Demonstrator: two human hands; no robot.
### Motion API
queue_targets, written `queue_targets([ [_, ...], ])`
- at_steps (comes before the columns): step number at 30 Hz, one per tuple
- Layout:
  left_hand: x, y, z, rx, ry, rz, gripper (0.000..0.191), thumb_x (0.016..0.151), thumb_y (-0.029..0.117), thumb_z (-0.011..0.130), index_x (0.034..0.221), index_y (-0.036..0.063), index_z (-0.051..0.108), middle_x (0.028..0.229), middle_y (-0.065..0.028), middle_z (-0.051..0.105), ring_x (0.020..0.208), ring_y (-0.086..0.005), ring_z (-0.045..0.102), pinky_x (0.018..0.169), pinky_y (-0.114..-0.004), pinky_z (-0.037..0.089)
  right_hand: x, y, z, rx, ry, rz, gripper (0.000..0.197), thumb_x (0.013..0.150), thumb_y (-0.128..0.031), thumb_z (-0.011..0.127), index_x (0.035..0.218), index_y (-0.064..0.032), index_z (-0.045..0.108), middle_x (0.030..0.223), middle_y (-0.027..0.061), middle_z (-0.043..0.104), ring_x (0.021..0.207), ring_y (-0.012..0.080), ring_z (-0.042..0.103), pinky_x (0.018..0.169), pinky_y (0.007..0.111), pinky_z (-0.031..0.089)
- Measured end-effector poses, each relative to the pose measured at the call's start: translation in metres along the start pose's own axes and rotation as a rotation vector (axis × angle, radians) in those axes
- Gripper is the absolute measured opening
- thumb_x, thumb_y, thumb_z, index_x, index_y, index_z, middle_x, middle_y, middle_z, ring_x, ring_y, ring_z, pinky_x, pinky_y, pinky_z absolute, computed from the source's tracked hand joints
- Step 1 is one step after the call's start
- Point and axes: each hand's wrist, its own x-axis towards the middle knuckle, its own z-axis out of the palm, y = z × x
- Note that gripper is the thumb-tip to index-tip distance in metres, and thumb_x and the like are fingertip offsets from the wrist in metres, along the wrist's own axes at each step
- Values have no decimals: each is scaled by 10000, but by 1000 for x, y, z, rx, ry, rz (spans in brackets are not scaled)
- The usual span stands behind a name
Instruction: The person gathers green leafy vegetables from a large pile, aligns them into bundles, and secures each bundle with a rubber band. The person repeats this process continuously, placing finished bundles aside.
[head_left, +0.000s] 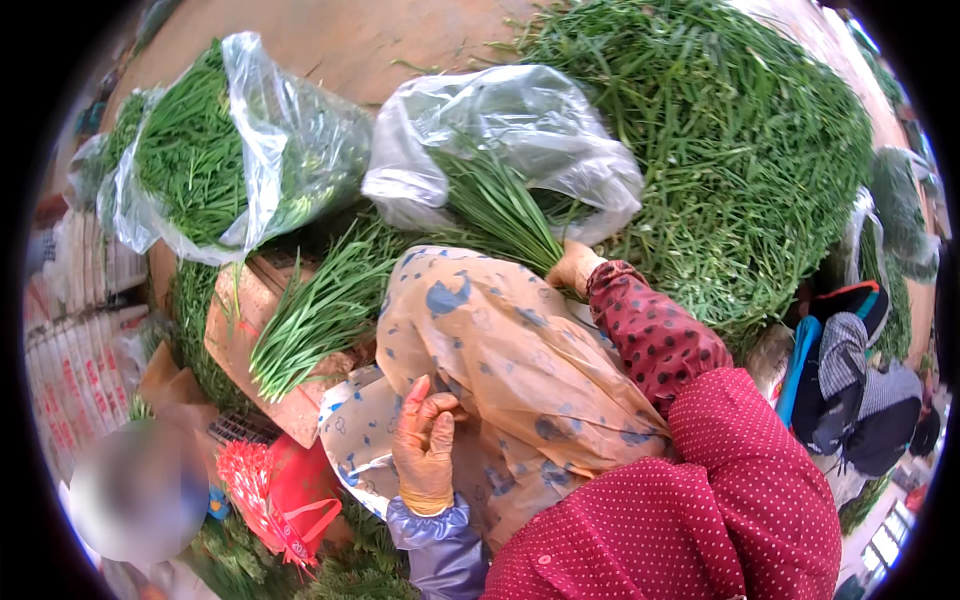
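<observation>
My right hand (576, 265), at the end of a red sleeve with black dots, grips the end of a bunch of long green leaf stalks (502, 202). The leaf tips reach into the mouth of a clear plastic bag (480, 97). My left hand (426, 442) wears an orange-stained glove and is raised over my patterned apron (480, 330), fingers partly curled and apart, holding nothing. Beyond it, to the upper left, a loose bunch of the same green leaves (315, 322) lies on a wooden board (225, 330).
A large heap of cut greens (735, 165) fills the upper right. At the upper left stands a clear bag (255, 135) packed with greens. Red ties (251, 480) lie by a red bag (307, 480). A person (139, 487) is at the lower left; shoes (862, 382) lie at right.
</observation>
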Motion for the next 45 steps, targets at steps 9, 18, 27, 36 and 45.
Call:
queue_targets([
  [9,25,7,-8,-69,8,-108,505,952,166,664,1376,-19,463,928,-81,688,807,-167,658,800,-292,533,29,32,39,-23,-25,-45,592,709,-257,805,1223,-39,609,1056,154,704,958,254,667,829,368,516],
  [18,2,9,-6,-110,-66,-30,540,939,138,683,1395,-26,444,1036,-88,670,916,-151,645,875,-272,506,-121,16,-91,-117,-154,39,532,639,-121,737,1148,3,644,901,118,701,815,195,646,730,344,516],
  [27,-23,28,17,-213,-224,118,600,905,168,728,1397,-6,430,1078,-118,662,947,-197,667,883,-308,524,-212,-26,-128,403,-215,-380,429,715,-42,692,1134,33,639,842,18,652,724,115,565,661,277,472],
  [36,-19,46,47,-282,13,443,917,786,102,837,1482,13,246,1226,-106,573,1092,-192,587,940,-301,500,-282,-166,-44,111,-8,-741,592,723,-84,719,1274,5,521,981,156,689,859,300,675,742,361,538],
  [45,-37,51,-29,-802,471,346,394,780,-108,725,1138,30,639,1031,-97,693,838,-211,688,742,-323,599,-362,-215,50,-547,0,-980,662,792,-295,704,1332,-49,410,953,285,663,892,495,639,794,536,507],
])
